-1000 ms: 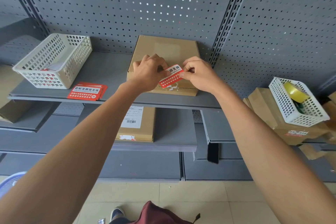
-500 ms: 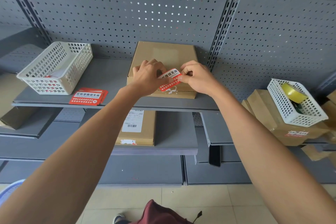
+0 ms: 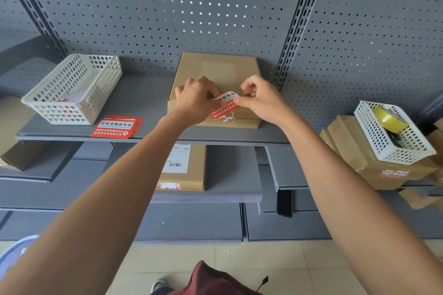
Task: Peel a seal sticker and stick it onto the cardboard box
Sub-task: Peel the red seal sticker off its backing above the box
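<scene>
Bare forearms are stretched toward the shelf (image 3: 148,100). A red-and-white sticker (image 3: 224,104) is pinched between the left hand (image 3: 194,101) and the right hand (image 3: 260,100), held over the near edge of the box (image 3: 217,72) lying flat on that shelf.

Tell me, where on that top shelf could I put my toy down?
The top shelf is bare between the white basket and the cardboard box, behind the stack of red stickers. It is crowded at the box front, where the left hand and right hand hold the seal sticker.
</scene>
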